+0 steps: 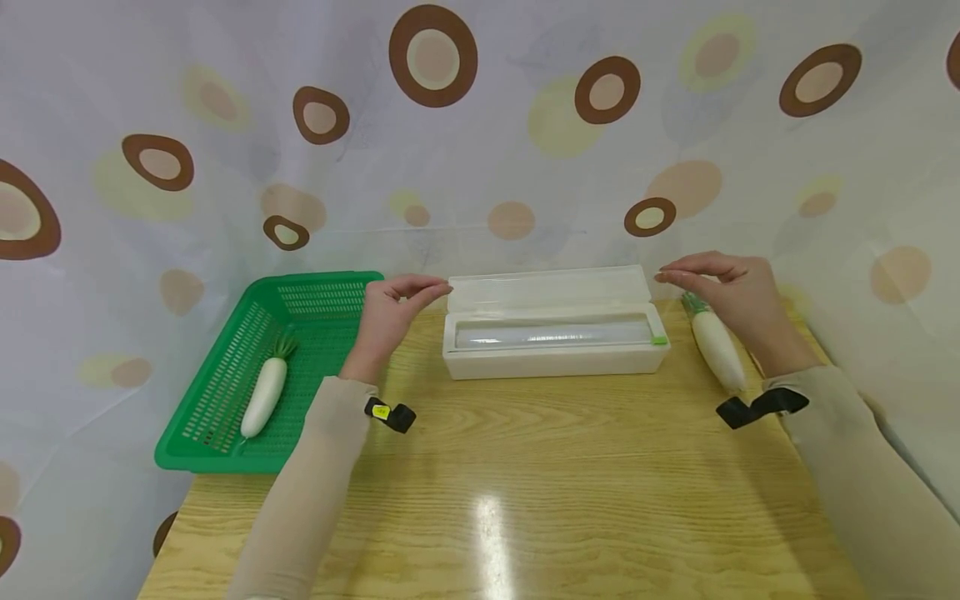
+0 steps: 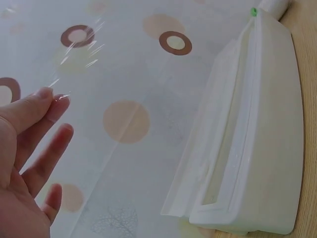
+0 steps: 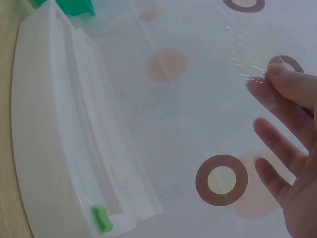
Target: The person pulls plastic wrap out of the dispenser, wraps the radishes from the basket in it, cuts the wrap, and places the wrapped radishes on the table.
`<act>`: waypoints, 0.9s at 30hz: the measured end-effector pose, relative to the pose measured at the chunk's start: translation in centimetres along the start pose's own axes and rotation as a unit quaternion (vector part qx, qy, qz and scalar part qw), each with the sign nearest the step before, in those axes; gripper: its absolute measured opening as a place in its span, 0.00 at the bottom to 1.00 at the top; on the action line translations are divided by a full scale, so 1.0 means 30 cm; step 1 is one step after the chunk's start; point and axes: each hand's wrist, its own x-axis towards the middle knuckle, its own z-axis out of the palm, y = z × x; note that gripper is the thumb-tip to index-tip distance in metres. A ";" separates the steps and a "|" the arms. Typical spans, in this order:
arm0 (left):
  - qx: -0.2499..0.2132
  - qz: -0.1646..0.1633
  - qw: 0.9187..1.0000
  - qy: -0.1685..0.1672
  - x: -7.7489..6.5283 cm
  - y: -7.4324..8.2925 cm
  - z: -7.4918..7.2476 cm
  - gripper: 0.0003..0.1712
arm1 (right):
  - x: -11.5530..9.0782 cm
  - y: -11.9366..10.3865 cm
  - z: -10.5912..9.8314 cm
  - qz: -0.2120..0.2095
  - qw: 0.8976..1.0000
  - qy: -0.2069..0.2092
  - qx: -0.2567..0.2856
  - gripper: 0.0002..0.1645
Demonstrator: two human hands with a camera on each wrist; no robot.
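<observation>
My left hand [image 1: 384, 321] pinches clear plastic wrap [image 2: 91, 63] between thumb and index finger; its other fingers are spread apart in the left wrist view. Opposite it, my right hand [image 1: 742, 304] pinches the wrap too, where shiny streaks fan out from the fingertips. Both hands are raised, one on either side of a white wrap dispenser [image 1: 555, 364]. Its lid [image 1: 551, 289] stands up at the back, and a roll of wrap [image 1: 555, 335] lies inside. A green slider [image 1: 659, 340] sits at the dispenser's right end. Most of the film is too transparent to trace.
On the left is a green plastic basket [image 1: 174, 461] holding a white radish [image 1: 264, 397] with trimmed green tops. Another white radish [image 1: 717, 348] lies on the wooden table [image 1: 585, 475] beneath my right hand. A patterned curtain [image 1: 495, 158] hangs close behind.
</observation>
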 end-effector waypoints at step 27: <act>-0.014 0.038 0.999 0.012 -0.020 0.070 -0.015 0.10 | -0.024 -0.064 -0.004 -0.054 0.998 0.010 0.025 0.12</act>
